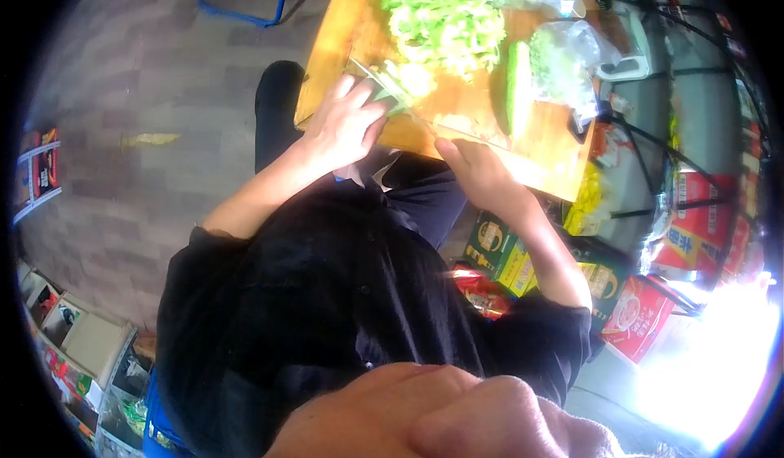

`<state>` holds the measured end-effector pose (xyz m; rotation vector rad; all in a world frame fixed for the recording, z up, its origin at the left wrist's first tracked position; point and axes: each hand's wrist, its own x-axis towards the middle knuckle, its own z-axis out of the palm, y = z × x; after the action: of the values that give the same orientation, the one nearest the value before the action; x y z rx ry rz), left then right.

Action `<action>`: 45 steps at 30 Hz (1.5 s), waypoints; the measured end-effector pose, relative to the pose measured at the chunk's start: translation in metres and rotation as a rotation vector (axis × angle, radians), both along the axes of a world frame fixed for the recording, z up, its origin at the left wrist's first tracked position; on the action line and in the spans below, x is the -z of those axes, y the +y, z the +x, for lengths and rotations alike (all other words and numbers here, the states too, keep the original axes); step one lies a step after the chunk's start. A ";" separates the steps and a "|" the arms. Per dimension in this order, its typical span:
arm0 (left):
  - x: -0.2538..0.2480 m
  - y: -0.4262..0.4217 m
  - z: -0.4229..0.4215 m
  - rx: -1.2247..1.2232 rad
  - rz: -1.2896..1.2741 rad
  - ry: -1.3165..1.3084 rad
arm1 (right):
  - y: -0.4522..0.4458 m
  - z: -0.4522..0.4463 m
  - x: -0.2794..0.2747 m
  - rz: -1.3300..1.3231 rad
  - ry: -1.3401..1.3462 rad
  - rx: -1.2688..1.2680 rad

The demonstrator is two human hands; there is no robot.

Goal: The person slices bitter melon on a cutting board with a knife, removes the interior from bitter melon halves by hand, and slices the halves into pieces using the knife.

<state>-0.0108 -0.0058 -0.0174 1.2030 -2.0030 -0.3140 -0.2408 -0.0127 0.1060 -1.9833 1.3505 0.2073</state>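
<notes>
My right hand (482,174) is closed at the near edge of a wooden cutting board (461,123), around the handle end of a knife (395,87). The thin blade slants up and left across the board. My left hand (347,125) has its fingers curled against a pale green vegetable piece (387,99), close beside the blade; the hand hides part of it. Just beyond the blade lie pale cut slices (415,78). A large heap of chopped green vegetable (445,21) covers the far side. A whole long green cucumber-like vegetable (517,89) lies at the right.
Clear plastic bags (563,62) with green contents lie along the board's right side. A black wire rack (645,160) holding packages stands to the right, with a green carton (494,242) below. A blue-legged stool (242,17) stands on the wood-look floor (147,91) at far left.
</notes>
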 end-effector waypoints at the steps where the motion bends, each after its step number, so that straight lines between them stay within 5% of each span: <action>1: -0.001 0.000 0.000 -0.001 -0.020 -0.007 | -0.004 0.002 0.016 -0.068 -0.067 -0.047; 3: 0.000 0.001 -0.002 0.014 -0.042 -0.016 | -0.016 0.006 0.049 -0.140 -0.137 -0.077; 5: -0.001 0.000 -0.002 0.005 -0.053 -0.020 | -0.039 0.018 0.076 -0.722 -0.302 -0.556; 6: 0.000 0.000 0.000 0.012 -0.039 -0.030 | -0.044 0.029 0.073 -0.735 -0.304 -0.552; 7: 0.000 0.003 -0.001 0.020 -0.047 -0.034 | -0.047 0.040 0.064 -0.331 -0.190 -0.245; 9: -0.001 0.004 -0.001 0.018 0.078 -0.041 | -0.044 0.036 0.056 0.060 -0.081 0.065; 11: 0.001 0.002 -0.001 0.002 0.008 -0.021 | -0.032 0.010 0.056 -0.913 -0.286 -0.611; 15: -0.001 0.005 -0.001 -0.018 -0.067 0.022 | 0.003 -0.015 0.017 -0.570 -0.248 -0.437; 17: 0.004 0.005 -0.002 -0.008 -0.027 0.005 | 0.009 -0.029 0.009 -0.359 0.044 -0.468; 21: 0.008 0.003 0.000 0.013 0.040 -0.018 | 0.006 -0.024 0.015 -0.289 0.038 -0.450; 24: 0.002 0.000 -0.001 0.007 -0.077 0.009 | -0.018 0.004 0.054 -0.183 -0.096 -0.214; 27: 0.003 0.002 0.000 -0.011 -0.060 -0.019 | -0.048 0.022 0.094 -0.615 -0.386 -0.502; 33: 0.002 0.006 0.000 -0.032 -0.067 0.035 | -0.011 0.004 0.048 -0.600 -0.310 -0.469; 36: 0.002 0.008 -0.003 -0.041 -0.073 0.047 | 0.012 -0.013 0.011 -0.387 -0.194 -0.324; 38: 0.005 0.009 -0.003 -0.033 -0.007 0.031 | 0.014 -0.024 0.003 -0.250 0.165 -0.478; 42: 0.013 0.007 -0.001 -0.032 -0.006 0.028 | 0.009 -0.025 0.023 -0.297 0.044 -0.506; 44: 0.011 0.008 -0.002 -0.044 -0.014 0.025 | -0.006 -0.006 0.056 -0.923 -0.257 -0.619; 45: 0.009 0.009 -0.003 -0.039 -0.014 0.022 | -0.016 0.005 0.071 -0.925 -0.257 -0.613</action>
<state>-0.0134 0.0034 -0.0268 1.2223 -1.9573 -0.2921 -0.2357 -0.0284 0.0352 -3.0245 0.6549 -0.4727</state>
